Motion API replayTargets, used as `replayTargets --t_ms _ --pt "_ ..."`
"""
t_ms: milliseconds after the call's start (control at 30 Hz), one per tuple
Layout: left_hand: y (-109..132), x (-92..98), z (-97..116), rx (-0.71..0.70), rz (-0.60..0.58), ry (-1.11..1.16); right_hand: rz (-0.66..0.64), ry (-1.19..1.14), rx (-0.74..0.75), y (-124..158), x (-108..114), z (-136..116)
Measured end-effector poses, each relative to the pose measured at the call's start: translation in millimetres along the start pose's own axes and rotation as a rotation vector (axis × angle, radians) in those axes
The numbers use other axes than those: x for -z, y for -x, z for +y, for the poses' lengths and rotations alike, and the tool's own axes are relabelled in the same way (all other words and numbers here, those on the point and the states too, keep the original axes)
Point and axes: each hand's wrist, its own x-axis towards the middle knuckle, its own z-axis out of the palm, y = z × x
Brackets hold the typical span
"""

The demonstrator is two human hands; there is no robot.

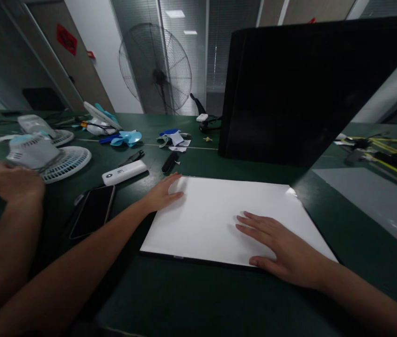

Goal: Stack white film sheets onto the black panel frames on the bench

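Observation:
A white flat sheet (215,215) with a thin dark underside edge lies on the green table (191,299) in front of me. My left hand (163,192) rests flat on its far-left corner, fingers spread and holding nothing. My right hand (282,248) lies palm down on the sheet's near-right part, fingers apart and pointing left. Neither hand grips the sheet.
A large black panel (299,89) stands just behind the sheet. Left of it lie a dark phone (93,210), a white power bank (124,172), a black pen-like item (169,162) and small fan parts (51,157). Another person's hand (9,182) rests at far left. A floor fan (156,70) stands behind.

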Motion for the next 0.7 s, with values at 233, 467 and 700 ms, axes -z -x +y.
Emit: replayTargets --t_ms 233,467,700 --pt "2 -0.2 1 0.023 -0.02 -0.023 0.019 -0.008 0.135 6 -1 3" --pt "3 -1.2 0 0.003 -0.03 -0.032 0.28 0.272 -0.056 17 15 66" --pt "1 -2.9 -5 -0.046 -0.04 -0.026 0.571 0.527 -0.941 131 45 250"
